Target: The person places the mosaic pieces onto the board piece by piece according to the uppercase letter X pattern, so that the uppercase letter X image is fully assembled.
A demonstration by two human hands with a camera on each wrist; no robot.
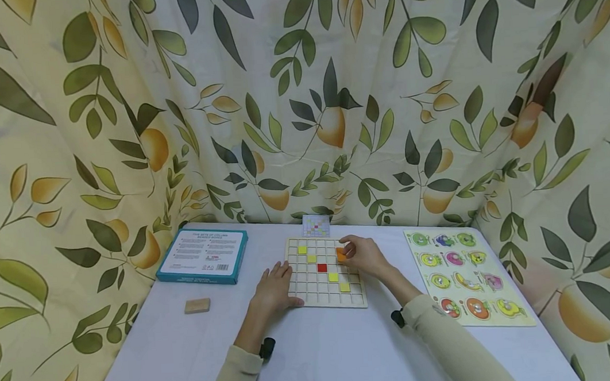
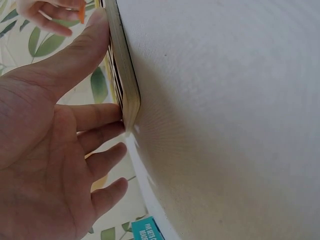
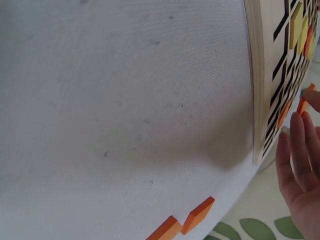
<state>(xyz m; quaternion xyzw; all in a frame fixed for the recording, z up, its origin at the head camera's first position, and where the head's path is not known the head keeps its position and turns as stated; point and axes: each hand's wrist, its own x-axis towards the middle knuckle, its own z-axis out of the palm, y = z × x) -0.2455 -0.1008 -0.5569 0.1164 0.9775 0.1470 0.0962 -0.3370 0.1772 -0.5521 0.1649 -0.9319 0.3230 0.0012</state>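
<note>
Left hand lying flat, fingers straight, steadying wooden grid board at its left edge, right hand pinching orange tile over board's right side, white table underneath.

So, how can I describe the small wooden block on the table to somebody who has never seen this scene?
Start at the white table and find the teal box near its far left corner. Just in front of that box, towards the person, lies the small wooden block, alone on the cloth. Unlike the coloured tiles on the grid board, it is plain, unpainted and oblong.
</note>
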